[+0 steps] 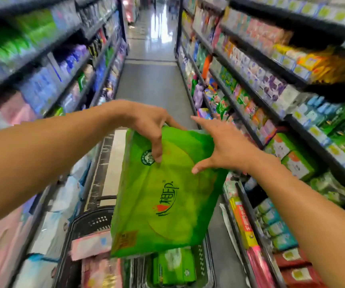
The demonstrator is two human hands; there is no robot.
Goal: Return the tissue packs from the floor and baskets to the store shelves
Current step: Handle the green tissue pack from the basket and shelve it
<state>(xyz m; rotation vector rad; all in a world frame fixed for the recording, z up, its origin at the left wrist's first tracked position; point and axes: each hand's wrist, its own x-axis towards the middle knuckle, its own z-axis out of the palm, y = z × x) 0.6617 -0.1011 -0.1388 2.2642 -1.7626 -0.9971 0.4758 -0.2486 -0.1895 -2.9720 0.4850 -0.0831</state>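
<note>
A large green tissue pack hangs in the air in the middle of the aisle, above a black basket. My left hand pinches its top edge, thumb on the front and fingers behind. My right hand is spread beside it, with the thumb touching the pack's front and the fingers straight along its upper right edge. Inside the basket lie a pink pack and a smaller green pack, partly hidden by the held pack.
Stocked shelves line both sides: the right shelves carry green, purple and orange packs, the left shelves blue, green and pink ones. The grey aisle floor runs ahead. White and pink packs lie at the lower left.
</note>
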